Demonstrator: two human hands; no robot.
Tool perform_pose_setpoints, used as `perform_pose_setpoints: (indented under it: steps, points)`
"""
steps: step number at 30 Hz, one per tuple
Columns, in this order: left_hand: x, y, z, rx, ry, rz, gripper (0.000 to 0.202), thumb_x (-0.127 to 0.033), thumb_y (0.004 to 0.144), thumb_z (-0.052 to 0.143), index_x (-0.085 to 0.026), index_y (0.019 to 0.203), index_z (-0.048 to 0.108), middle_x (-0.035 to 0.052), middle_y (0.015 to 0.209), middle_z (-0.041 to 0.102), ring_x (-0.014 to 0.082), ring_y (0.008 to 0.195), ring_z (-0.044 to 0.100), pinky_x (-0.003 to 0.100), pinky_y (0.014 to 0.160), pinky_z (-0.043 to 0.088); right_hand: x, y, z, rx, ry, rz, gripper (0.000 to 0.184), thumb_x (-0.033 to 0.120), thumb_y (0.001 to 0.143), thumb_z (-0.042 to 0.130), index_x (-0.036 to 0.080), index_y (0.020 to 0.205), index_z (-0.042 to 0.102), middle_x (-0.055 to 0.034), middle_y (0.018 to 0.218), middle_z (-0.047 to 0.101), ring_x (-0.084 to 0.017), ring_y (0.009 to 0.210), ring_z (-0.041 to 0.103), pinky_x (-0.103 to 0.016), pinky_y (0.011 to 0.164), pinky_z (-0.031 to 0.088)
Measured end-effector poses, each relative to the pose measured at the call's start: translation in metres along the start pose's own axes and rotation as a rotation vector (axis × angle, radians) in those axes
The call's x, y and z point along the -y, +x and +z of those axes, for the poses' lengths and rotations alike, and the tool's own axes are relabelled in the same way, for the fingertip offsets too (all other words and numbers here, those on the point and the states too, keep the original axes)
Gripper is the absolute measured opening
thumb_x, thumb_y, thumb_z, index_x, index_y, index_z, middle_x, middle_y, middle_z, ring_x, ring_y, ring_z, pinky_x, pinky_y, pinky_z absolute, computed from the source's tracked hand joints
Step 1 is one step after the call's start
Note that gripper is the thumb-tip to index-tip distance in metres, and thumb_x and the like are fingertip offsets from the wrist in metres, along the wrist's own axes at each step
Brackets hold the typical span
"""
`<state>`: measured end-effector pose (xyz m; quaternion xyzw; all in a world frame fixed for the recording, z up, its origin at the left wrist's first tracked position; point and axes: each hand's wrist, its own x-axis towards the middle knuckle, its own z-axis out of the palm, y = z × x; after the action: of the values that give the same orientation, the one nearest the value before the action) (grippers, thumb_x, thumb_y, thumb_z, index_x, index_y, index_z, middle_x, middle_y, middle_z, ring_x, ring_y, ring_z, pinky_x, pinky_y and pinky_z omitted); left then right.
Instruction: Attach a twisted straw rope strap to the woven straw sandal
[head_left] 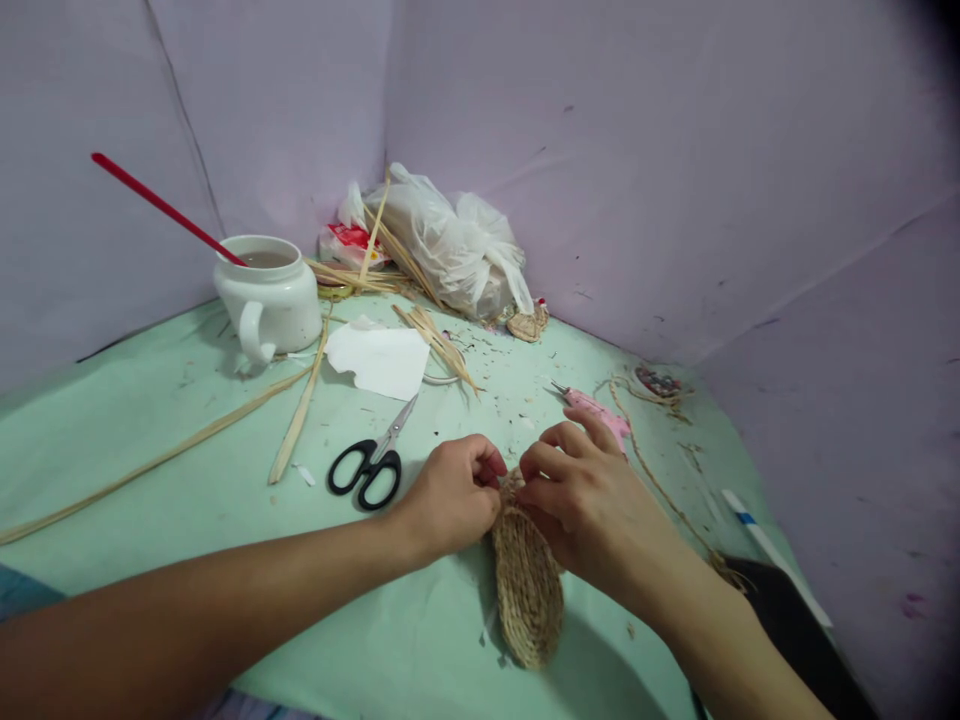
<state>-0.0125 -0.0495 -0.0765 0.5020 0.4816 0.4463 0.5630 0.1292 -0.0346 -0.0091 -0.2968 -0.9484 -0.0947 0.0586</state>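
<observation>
A long oval piece of coiled, braided tan fibre point(529, 600), shaped like a small slipper sole, points toward me over the table. At its far end my left hand point(456, 497) is closed, with thumb and forefinger pinched on the left edge. My right hand point(581, 490) bends over the same end from the right, its fingertips closed on the fibre there. The fingers hide most of that far end. Black-handled scissors point(373, 466) lie with blades apart, left of my left hand. Just beyond my right hand is a pink glue gun point(600, 412), partly covered by it.
A white mug point(281, 305) with liquid and a red stick point(161, 205) stands back left. Torn white paper point(382, 360), dry fibre strips point(300, 420) and a tied plastic bag point(457, 240) lie toward the wall corner. A braided cord point(660, 485) runs along the right.
</observation>
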Motion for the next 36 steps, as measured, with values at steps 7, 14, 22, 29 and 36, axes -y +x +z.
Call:
perform_pose_setpoints:
  steps: [7, 14, 22, 29, 36]
  points:
    - [0.006, -0.001, 0.000, -0.015, 0.021, 0.023, 0.020, -0.002, 0.054, 0.046, -0.019, 0.062, 0.043, -0.0075, 0.050, 0.045, 0.0058, 0.042, 0.038, 0.020, 0.042, 0.026, 0.003, -0.006, 0.007, -0.027, 0.065, 0.039, 0.017, 0.015, 0.072, 0.062, 0.021, 0.056, 0.063, -0.0010, 0.067, 0.058, -0.019, 0.075, 0.044, -0.046, 0.093, 0.028]
    - [-0.004, -0.003, -0.002, 0.070, 0.021, -0.105, 0.015, -0.005, 0.059, 0.049, -0.018, 0.062, 0.043, -0.0096, 0.048, 0.041, 0.0041, 0.040, 0.037, 0.018, 0.041, 0.027, 0.000, -0.016, 0.019, -0.209, 0.184, 0.111, 0.013, 0.014, 0.073, 0.060, 0.022, 0.067, 0.067, -0.0017, 0.071, 0.060, -0.019, 0.075, 0.046, -0.052, 0.098, 0.025]
    - [-0.016, -0.002, -0.007, 0.123, -0.094, -0.264, 0.015, -0.012, 0.059, 0.054, -0.017, 0.069, 0.045, -0.0098, 0.051, 0.043, 0.0031, 0.039, 0.038, 0.016, 0.036, 0.032, 0.003, -0.033, 0.017, -0.368, 0.370, 0.261, 0.022, 0.009, 0.074, 0.059, 0.020, 0.092, 0.063, -0.0089, 0.107, 0.058, -0.024, 0.096, 0.051, -0.051, 0.094, 0.034]
    - [-0.023, 0.008, -0.008, 0.066, -0.071, -0.402, 0.019, -0.021, 0.058, 0.058, -0.018, 0.069, 0.043, -0.0099, 0.048, 0.047, 0.0056, 0.034, 0.045, 0.016, 0.028, 0.035, -0.011, -0.053, 0.028, -0.573, 0.802, 0.936, 0.016, 0.025, 0.079, 0.055, 0.022, 0.094, 0.059, -0.0079, 0.097, 0.062, -0.022, 0.091, 0.058, -0.039, 0.078, 0.048]
    - [-0.024, 0.009, -0.007, 0.023, 0.136, -0.445, 0.016, -0.023, 0.064, 0.056, -0.017, 0.075, 0.047, -0.0111, 0.040, 0.045, 0.0030, 0.025, 0.033, 0.015, 0.025, 0.026, -0.010, -0.056, 0.042, -0.275, 1.446, 1.106, 0.017, 0.030, 0.067, 0.063, 0.017, 0.078, 0.059, -0.0068, 0.079, 0.064, -0.019, 0.070, 0.061, -0.032, 0.063, 0.050]
